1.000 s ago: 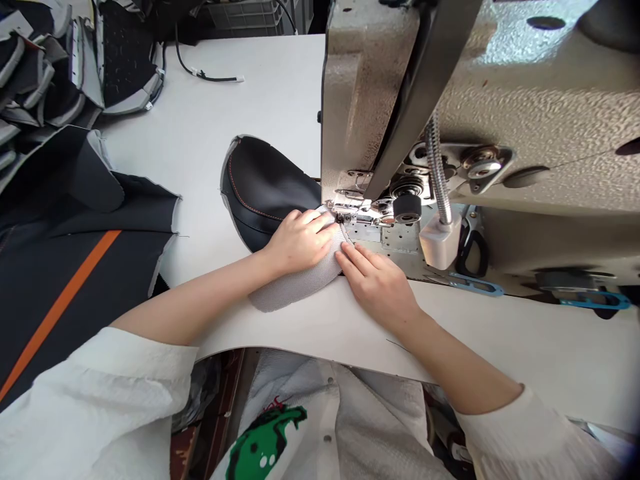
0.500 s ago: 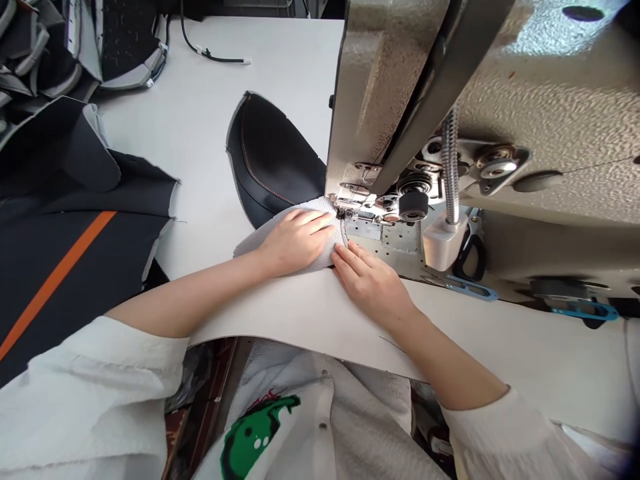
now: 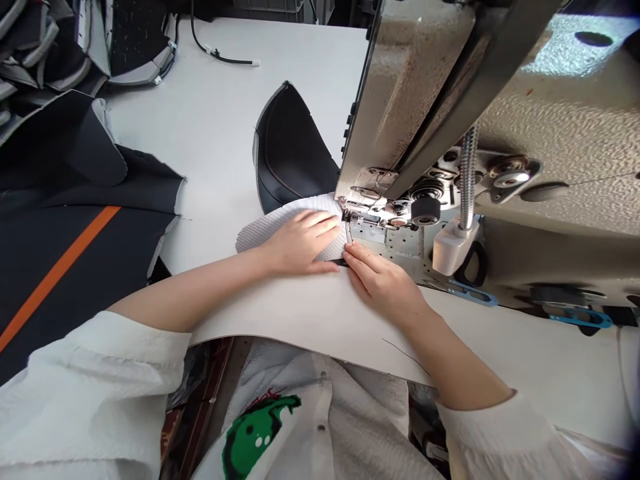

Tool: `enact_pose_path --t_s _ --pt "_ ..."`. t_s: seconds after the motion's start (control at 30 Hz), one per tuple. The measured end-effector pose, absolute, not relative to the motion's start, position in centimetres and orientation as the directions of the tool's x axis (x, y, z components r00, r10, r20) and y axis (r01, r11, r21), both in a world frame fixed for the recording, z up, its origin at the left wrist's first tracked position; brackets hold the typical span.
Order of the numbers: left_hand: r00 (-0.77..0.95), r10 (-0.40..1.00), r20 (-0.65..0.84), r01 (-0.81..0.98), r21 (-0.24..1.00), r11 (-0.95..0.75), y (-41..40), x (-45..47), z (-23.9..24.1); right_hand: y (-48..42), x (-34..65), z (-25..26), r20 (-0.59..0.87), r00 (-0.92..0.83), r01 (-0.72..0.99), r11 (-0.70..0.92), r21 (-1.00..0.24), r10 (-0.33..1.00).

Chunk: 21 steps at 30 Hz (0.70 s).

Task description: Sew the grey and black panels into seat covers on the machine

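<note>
Grey mesh-textured fabric [image 3: 270, 229] lies at the presser foot [image 3: 350, 215] of a sewing machine [image 3: 415, 120]. My left hand [image 3: 303, 240] rests flat on it, fingers stretched toward the foot and thumb out. At the fabric's right edge, my right hand [image 3: 383, 280] lies with straight fingers, its fingertips touching the edge just in front of the foot. Beyond the grey fabric, a black curved cover piece [image 3: 297, 147] with orange stitching spreads over the white table [image 3: 210, 133]. How the two pieces join under my left hand is hidden.
Dark fabric with an orange stripe [image 3: 65, 267] covers the table's left side. Several black-and-grey pieces [image 3: 45, 53] are heaped at the back left, near a black cable [image 3: 225, 59]. Blue-handled thread snips [image 3: 473, 293] and a lamp head [image 3: 453, 250] sit right of the needle area.
The black piece has swung round and shifted right, with more grey fabric showing on the left. My left thumb has spread out. The camera view has shifted slightly.
</note>
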<state>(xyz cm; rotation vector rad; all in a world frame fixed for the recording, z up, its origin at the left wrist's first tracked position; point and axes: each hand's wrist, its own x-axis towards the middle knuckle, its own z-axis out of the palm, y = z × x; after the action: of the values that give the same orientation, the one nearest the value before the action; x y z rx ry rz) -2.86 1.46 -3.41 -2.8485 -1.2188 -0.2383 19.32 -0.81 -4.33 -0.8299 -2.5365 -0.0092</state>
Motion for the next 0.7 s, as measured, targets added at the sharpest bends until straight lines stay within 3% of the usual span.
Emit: enact_pose_path --t_s 0.37,0.53,0.7 --pt "0.694 0.682 0.231 0.693 0.040 -0.720 1.2 -2.5 -3.0 -0.7 18.7 -4.8 0.408 -0.714 0.574 0.809 -0.126 0.570" --pt "0.692 0.666 0.279 0.684 0.040 -0.728 2.0 -2.8 -3.6 -0.3 19.0 -5.0 0.384 -0.723 0.547 0.815 -0.189 0.575" --pt "0.684 0.652 0.326 0.683 0.026 -0.730 2.1 -2.8 -4.5 -0.2 19.4 -4.5 0.393 -0.665 0.629 0.760 -0.164 0.635"
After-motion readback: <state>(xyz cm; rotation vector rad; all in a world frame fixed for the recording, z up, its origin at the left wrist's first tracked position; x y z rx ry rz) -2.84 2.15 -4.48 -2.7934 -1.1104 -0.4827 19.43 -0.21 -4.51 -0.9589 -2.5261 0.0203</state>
